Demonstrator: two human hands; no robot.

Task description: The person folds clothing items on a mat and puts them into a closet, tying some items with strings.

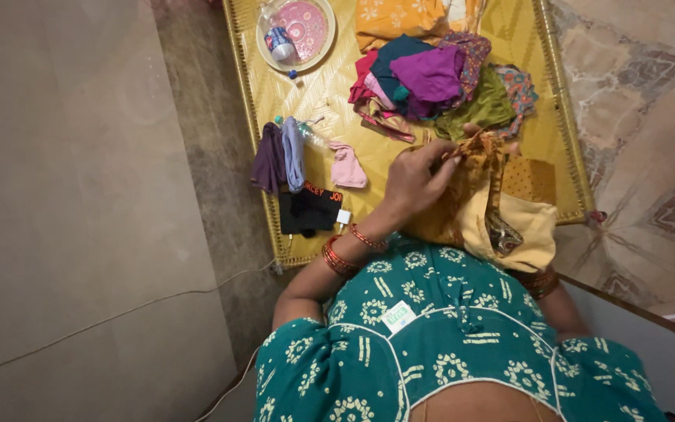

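Mustard-yellow garment (509,223), one, gripped by left hand (416,181); right hand hidden, grip unclear.

A yellow woven mat (306,94) is lying across the floor, bearing a heap of folded clothes (439,82) in purple, teal, pink and green near its far end. A round pink plate (306,31) holding a small bottle (280,43) is sitting at the far left corner. Nearer, a purple cloth (269,160), a pink garment (347,166) and a black garment (310,209) are lying just beside each other, with a small white charger (344,216) touching the black one.
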